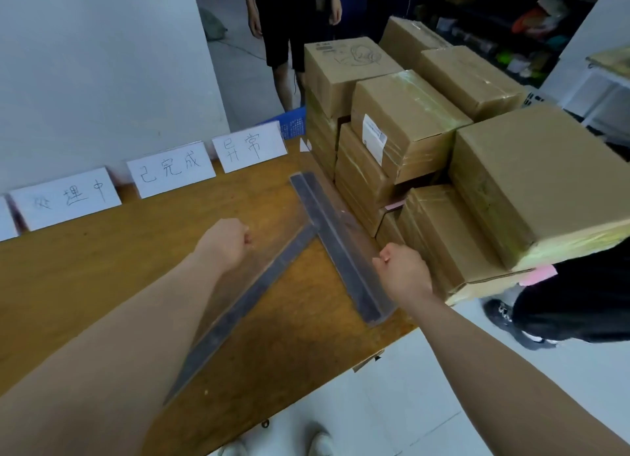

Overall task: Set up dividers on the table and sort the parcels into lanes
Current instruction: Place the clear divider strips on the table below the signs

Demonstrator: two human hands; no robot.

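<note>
Holding both dividers upright: left hand (229, 241) curled on the long divider (238, 315), right hand (404, 272) gripping the cross divider (334, 237) beside the parcels (409, 124). I'd square the T, seat bases flat on the table (102, 285) and align lanes with the labels (170, 170).

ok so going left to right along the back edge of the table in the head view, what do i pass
cut-off white card → 处理中 card → 已完成 card → 异常 card → blue crate → stack of cardboard parcels
</note>
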